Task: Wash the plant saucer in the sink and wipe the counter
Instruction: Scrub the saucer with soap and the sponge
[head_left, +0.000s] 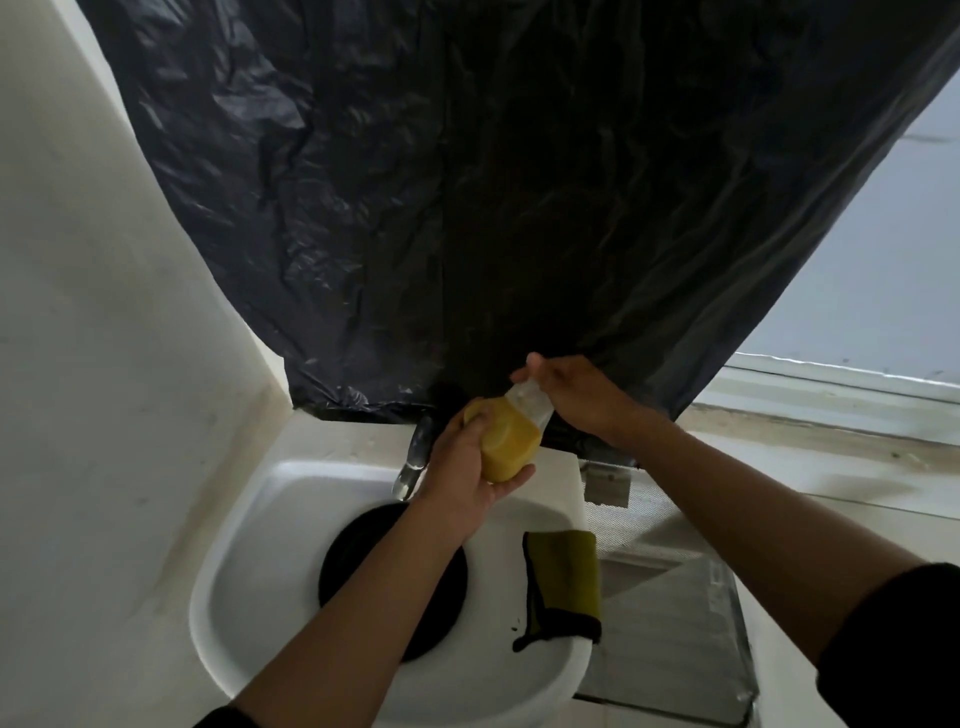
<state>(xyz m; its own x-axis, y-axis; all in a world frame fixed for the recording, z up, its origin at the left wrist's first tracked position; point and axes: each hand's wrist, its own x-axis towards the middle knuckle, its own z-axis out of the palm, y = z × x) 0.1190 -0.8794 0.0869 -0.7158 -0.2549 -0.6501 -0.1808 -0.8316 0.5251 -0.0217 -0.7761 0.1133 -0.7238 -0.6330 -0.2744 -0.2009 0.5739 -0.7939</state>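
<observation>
left hand (464, 470), right hand (577, 396) gripping tilted bottle (514, 441)

faucet (418, 452) behind basin, cloth (563, 587) on rim, saucer (363, 561) filling sink (249, 597)

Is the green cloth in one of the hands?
No, the green cloth lies on the sink rim, while the left hand and right hand both hold the yellow bottle.

Round black saucer (348, 551) lies flat in the white sink (234, 545) — green cloth (563, 577) beside.
</observation>
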